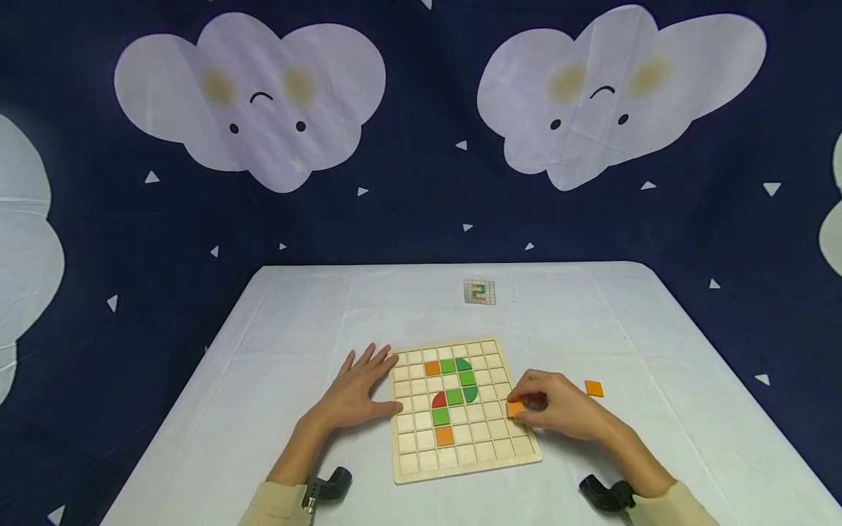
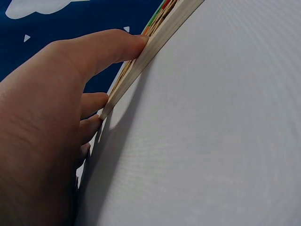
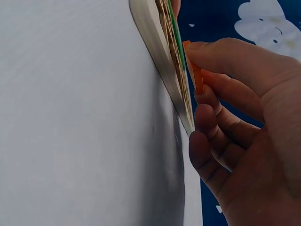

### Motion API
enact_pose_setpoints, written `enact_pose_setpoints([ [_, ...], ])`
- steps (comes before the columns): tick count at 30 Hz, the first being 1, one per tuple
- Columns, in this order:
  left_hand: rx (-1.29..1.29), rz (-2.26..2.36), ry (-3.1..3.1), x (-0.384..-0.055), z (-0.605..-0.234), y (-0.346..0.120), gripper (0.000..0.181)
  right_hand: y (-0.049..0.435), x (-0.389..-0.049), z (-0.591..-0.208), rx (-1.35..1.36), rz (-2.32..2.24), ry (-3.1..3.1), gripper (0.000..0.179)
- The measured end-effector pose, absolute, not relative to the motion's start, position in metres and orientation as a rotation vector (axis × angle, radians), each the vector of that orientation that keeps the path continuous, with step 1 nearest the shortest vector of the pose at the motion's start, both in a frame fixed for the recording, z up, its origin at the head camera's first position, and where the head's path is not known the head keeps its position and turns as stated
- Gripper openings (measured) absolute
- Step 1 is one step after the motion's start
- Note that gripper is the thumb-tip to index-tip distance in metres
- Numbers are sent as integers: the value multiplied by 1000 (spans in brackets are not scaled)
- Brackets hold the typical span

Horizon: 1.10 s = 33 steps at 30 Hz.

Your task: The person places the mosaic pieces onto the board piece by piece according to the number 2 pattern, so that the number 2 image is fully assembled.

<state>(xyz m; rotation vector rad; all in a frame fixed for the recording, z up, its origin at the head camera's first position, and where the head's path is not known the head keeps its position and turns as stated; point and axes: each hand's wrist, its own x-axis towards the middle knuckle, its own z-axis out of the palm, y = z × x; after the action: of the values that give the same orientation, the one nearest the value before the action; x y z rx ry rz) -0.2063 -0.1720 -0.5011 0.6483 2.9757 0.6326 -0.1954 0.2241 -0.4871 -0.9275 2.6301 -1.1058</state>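
A wooden grid board lies on the white table, slightly turned. Set in its squares are orange, green and red tiles, among them an orange square, a green square and a red rounded tile. My left hand rests at the board's left edge, fingers spread and thumb touching the rim, as the left wrist view also shows. Over the right edge of the board my right hand pinches an orange square tile between thumb and fingers. In the right wrist view that tile is tilted beside the board.
Another orange tile lies on the table right of my right hand. Farther back stands or lies a small pattern card showing a coloured figure on a grid. Behind the table hangs a dark blue cloth with clouds.
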Motion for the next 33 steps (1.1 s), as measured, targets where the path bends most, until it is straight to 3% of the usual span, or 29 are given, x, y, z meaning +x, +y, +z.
enact_pose_setpoints([
  [33,648,637,2982,-206,-502,-172,92,181,-198,-484,-1140,-1018,2567,19],
])
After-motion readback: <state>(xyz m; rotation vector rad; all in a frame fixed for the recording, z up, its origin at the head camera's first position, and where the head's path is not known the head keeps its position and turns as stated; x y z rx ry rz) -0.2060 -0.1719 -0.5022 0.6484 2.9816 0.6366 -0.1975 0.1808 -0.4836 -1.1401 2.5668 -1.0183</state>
